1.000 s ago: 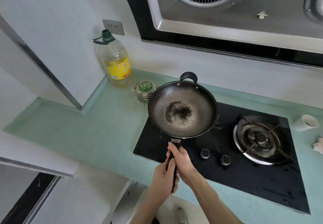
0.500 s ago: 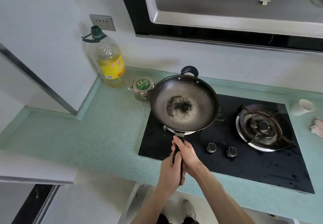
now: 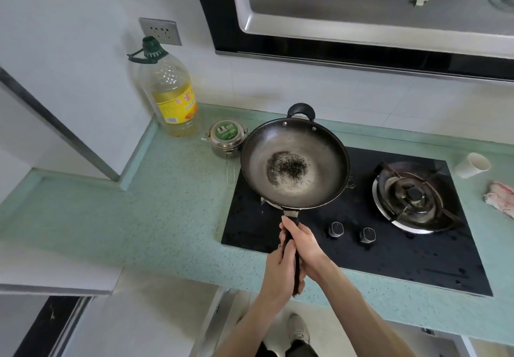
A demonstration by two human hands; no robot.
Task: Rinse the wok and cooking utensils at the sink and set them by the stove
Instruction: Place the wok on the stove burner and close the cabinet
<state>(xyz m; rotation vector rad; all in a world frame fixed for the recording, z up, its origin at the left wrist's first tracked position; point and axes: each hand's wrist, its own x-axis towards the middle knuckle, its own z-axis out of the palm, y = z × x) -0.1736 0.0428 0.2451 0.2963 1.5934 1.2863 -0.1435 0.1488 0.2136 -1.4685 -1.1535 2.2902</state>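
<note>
Here, head view: both hands grip the wok's (image 3: pixel 294 163) long black handle — right hand (image 3: pixel 304 248) nearer the pan, left hand (image 3: pixel 278 273) wrapped around the handle end. Wok sits over the left side of the black glass stove (image 3: pixel 389 259), dark burnt patch in its centre. Right burner (image 3: pixel 413 198) bare. Oil bottle (image 3: pixel 169 92) and small steel tin (image 3: pixel 226 136) on the green counter (image 3: pixel 139 217) left of the wok — paper cup (image 3: pixel 474 165) far right.

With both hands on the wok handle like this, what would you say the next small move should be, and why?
Probably lift the wok clear of the stove and carry it level toward the sink. Both hands, left and right, grip its handle, and burnt black residue sits in its bottom, so it looks unrinsed. No sink is in view.
</note>
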